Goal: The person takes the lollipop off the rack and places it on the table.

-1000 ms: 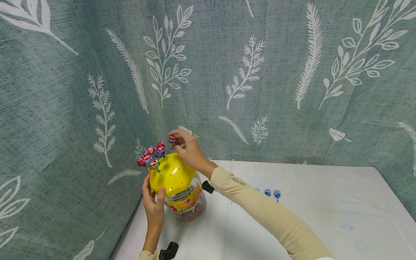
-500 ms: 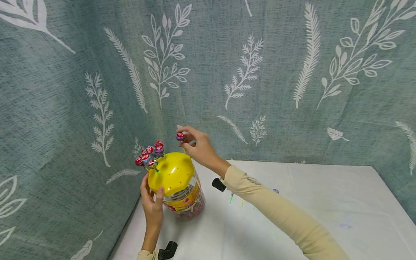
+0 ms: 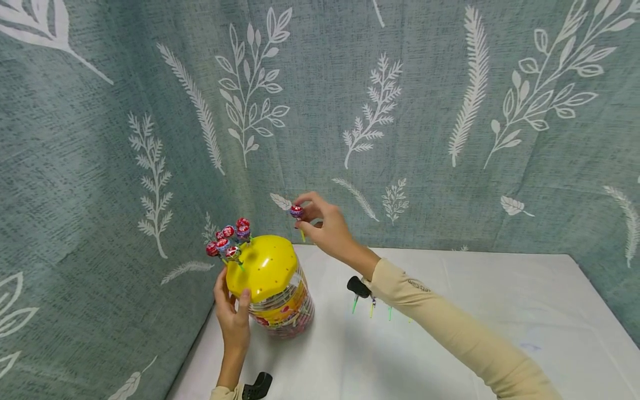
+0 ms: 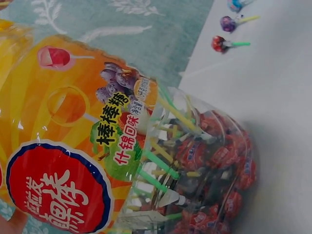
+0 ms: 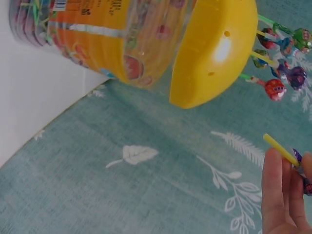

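Observation:
A clear jar (image 3: 287,311) of wrapped lollipops stands on the white table under a domed yellow lid (image 3: 265,278) dotted with small holes. My left hand (image 3: 234,328) holds the lid's left side, thumb in front. Several lollipops (image 3: 222,244) with red-topped wrappers stick up from the lid's left part. To the right of the lid and above it, my right hand (image 3: 327,228) pinches a lollipop (image 3: 296,211) with a red and purple wrapper. Its yellow stick (image 5: 280,150) points toward the lid in the right wrist view, apart from it.
Loose lollipops (image 4: 220,45) lie in a row on the white table (image 3: 330,355), partly hidden under my right forearm in the head view. A green leaf-patterned curtain (image 3: 310,111) rises behind and to the left, close to the jar.
My right hand has moved right, away from the standing lollipops, with its lollipop still pinched. The left hand and the jar stay nearly in place.

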Tool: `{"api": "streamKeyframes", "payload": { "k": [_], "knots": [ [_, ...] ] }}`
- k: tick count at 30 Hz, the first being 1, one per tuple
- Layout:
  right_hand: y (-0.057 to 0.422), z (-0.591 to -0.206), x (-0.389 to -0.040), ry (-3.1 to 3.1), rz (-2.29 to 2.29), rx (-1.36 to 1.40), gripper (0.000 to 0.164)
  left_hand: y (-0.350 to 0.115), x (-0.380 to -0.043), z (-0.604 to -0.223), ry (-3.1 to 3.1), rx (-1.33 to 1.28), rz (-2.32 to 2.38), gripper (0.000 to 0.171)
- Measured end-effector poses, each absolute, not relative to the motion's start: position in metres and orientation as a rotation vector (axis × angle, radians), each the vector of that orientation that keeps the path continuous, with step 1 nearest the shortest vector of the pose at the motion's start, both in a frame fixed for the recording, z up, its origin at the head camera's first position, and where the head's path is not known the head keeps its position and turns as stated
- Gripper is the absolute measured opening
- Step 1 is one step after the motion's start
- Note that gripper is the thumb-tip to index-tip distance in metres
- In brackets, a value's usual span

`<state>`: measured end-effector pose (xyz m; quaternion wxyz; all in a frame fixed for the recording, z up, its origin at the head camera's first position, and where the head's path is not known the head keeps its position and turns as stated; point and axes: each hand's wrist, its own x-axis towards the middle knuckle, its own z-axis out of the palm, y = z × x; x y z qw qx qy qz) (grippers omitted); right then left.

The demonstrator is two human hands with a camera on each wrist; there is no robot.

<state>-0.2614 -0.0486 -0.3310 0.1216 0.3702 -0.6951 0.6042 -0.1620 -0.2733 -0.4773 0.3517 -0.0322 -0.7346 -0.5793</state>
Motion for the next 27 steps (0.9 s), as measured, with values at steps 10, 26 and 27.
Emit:
{"api": "streamKeyframes", "payload": {
  "k": [10,26,27],
  "knots": [
    [-0.022,-0.324,-0.247,-2.066,1.785,1.049,0.032,-0.273,-0.161,-0.477,-1.880,-0.103,-1.514,0.064],
    [0.026,-0.318,-0.219,-2.150,1.796,0.954,0.031,-0.272,-0.161,-0.476,-1.891,-0.093,-1.505,0.065],
    [0.028,-0.319,-0.218,-2.152,1.803,0.945,0.031,-0.272,-0.161,-0.476,-1.889,-0.094,-1.507,0.065]
  ]
}}
